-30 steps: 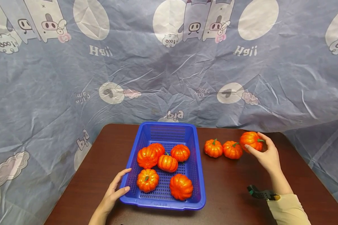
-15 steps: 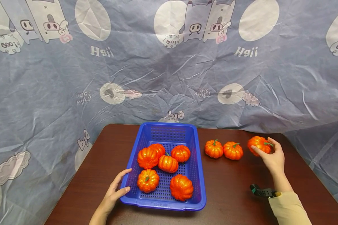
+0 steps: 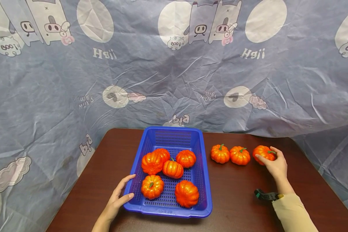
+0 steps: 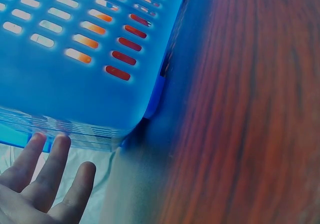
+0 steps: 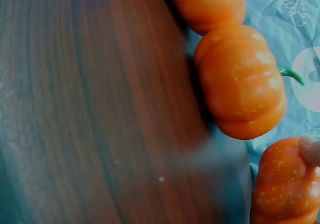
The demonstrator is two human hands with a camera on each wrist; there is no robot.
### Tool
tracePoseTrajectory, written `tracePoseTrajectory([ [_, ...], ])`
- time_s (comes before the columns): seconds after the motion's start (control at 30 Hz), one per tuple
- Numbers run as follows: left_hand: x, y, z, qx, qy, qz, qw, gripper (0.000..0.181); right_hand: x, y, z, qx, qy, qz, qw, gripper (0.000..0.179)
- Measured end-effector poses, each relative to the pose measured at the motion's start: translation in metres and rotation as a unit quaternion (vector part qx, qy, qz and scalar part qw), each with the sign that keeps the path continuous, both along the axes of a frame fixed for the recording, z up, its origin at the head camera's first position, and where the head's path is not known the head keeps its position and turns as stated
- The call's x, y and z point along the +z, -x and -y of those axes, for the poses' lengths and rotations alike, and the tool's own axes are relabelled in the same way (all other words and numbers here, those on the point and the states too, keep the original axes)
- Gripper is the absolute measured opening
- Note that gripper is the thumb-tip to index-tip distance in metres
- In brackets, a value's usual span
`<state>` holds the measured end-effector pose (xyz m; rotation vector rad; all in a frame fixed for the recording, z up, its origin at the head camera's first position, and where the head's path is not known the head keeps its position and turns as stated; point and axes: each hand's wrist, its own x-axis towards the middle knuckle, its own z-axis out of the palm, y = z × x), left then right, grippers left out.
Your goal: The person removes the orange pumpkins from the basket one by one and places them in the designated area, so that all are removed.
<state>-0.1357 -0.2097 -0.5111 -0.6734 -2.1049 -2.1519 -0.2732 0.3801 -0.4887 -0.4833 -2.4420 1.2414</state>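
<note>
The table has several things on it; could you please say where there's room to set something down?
Bare table flanks the blue basket: leftward, past the left grip; rightward, in front of the pumpkin row. The basket's far end is free. Crowded spots are that row, where the right grip holds one pumpkin, and the basket's middle.

In the head view, the right forearm is covered, toward four o'clock, by a pale yellow sleeve [image 3: 294,212], lightly creased. It is ended at a plain cuff [image 3: 285,200], beyond which the right hand [image 3: 275,165] is left bare. A black strap [image 3: 270,196], green-tipped and patterned with small marks, is seen toward nine o'clock from the cuff. Toward seven o'clock, the left hand [image 3: 116,196] is likewise bare; in the left wrist view, its fingers [image 4: 50,171] are shown round-tipped.
</note>
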Motion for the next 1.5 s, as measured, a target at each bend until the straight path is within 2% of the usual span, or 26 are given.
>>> tracePoseTrajectory([
  [0.23,0.001,-0.001,0.000,0.000,-0.004,0.022,0.9998,0.055,-0.009,0.003,-0.001,0.007,0.006,0.015,0.9998,0.089],
  [0.4,0.000,0.000,0.000,-0.005,-0.004,0.002,1.0000,0.055,-0.013,0.008,0.002,-0.001,0.000,0.004,1.0000,0.090],
  [0.8,-0.001,-0.001,0.000,0.004,-0.001,0.012,0.9999,0.055,-0.019,0.016,0.010,-0.026,0.026,-0.025,0.9990,0.086],
  [0.9,-0.001,-0.001,0.000,0.005,0.001,0.010,0.9999,0.055,-0.019,0.017,0.009,-0.025,0.035,-0.014,0.9990,0.088],
  [1.03,-0.001,0.000,0.000,0.005,0.000,0.009,1.0000,0.055,-0.016,0.015,0.010,-0.023,0.042,-0.004,0.9989,0.087],
  [1.23,-0.001,0.000,0.000,0.008,0.001,0.012,0.9999,0.055,-0.006,0.012,0.015,-0.027,0.036,-0.029,0.9986,0.081],
  [1.5,0.000,0.000,0.000,-0.001,-0.004,0.013,0.9999,0.055,0.018,0.008,0.029,-0.014,0.021,-0.057,0.9981,0.079],
])
